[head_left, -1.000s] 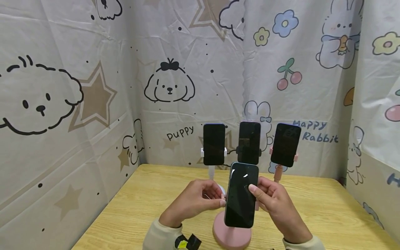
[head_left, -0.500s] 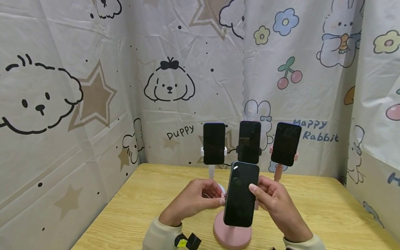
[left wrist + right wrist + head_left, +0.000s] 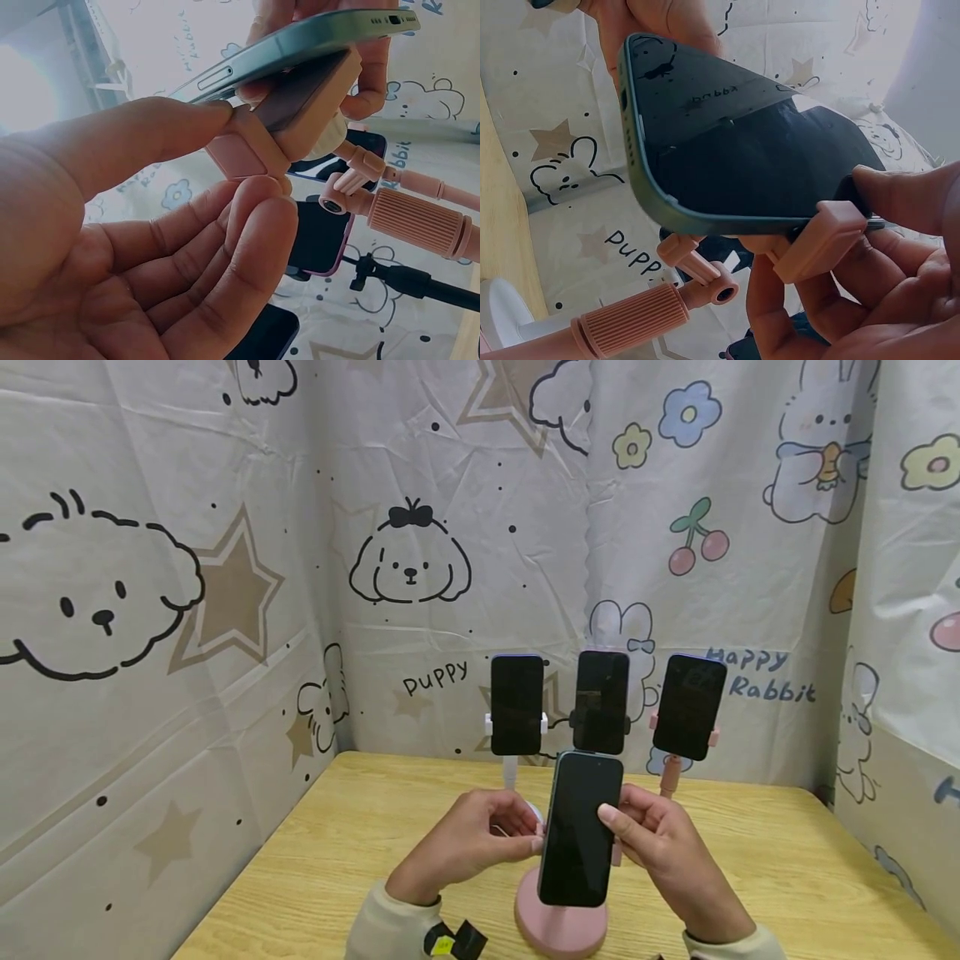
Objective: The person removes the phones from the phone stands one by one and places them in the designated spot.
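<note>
A dark-screened phone (image 3: pixel 577 839) with a green-blue frame leans upright over a pink phone stand (image 3: pixel 561 920). My right hand (image 3: pixel 667 852) grips its right edge, thumb on the screen and fingers curled behind. In the left wrist view, my left hand (image 3: pixel 172 225) pinches one side of the stand's pink clamp (image 3: pixel 244 154) between thumb and fingers. The phone is tilted away from the clamp's back plate there, leaving a gap. The right wrist view has the clamp's other side (image 3: pixel 821 244) against the phone's edge, beside my right fingers.
Behind stand three more phones in holders: a left phone (image 3: pixel 517 704) in a white one, a middle phone (image 3: pixel 602 702) in a black one, a right phone (image 3: pixel 689 706) in a pink one. Printed cloth (image 3: pixel 412 710) surrounds the wooden table (image 3: pixel 337 827).
</note>
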`<act>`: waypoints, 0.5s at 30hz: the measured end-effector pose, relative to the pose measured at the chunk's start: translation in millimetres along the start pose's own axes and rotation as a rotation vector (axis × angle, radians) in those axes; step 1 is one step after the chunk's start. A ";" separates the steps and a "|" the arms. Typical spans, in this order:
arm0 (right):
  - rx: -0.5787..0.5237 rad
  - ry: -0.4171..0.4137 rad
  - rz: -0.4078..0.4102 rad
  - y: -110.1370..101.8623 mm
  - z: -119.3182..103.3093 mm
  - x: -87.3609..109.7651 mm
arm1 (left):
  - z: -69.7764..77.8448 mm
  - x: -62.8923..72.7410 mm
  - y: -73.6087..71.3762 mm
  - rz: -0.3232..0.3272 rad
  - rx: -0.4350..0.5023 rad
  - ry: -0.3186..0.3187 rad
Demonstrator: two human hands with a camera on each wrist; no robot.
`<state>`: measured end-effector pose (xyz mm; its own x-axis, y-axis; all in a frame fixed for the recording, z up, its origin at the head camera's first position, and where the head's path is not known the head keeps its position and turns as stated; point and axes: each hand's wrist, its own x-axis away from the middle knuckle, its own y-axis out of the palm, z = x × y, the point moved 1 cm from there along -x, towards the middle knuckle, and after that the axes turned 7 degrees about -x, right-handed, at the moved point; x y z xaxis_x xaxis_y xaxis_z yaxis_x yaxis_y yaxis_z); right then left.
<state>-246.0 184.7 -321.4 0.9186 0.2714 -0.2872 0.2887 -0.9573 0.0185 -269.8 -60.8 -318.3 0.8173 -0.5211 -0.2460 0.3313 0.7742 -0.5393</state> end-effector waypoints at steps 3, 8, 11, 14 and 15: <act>0.006 0.015 0.019 1.0 -1.2 0.3 | 0.4 -0.7 0.4 0.006 -0.012 0.001; 0.034 0.056 0.070 4.8 -3.1 1.2 | 0.8 -0.9 0.3 0.011 -0.033 0.002; 0.054 0.069 0.093 6.9 -2.8 1.8 | 1.1 -0.7 0.2 0.004 -0.025 -0.005; 0.048 0.064 0.093 7.8 -1.0 1.2 | 0.6 -1.4 0.3 -0.003 -0.021 -0.010; 0.042 0.061 0.088 8.0 -0.3 0.8 | 0.4 -1.7 0.2 -0.006 -0.023 -0.011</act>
<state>-242.9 177.3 -321.2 0.9550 0.1905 -0.2275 0.1959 -0.9806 0.0010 -271.0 -59.6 -317.7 0.8206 -0.5215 -0.2335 0.3255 0.7625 -0.5591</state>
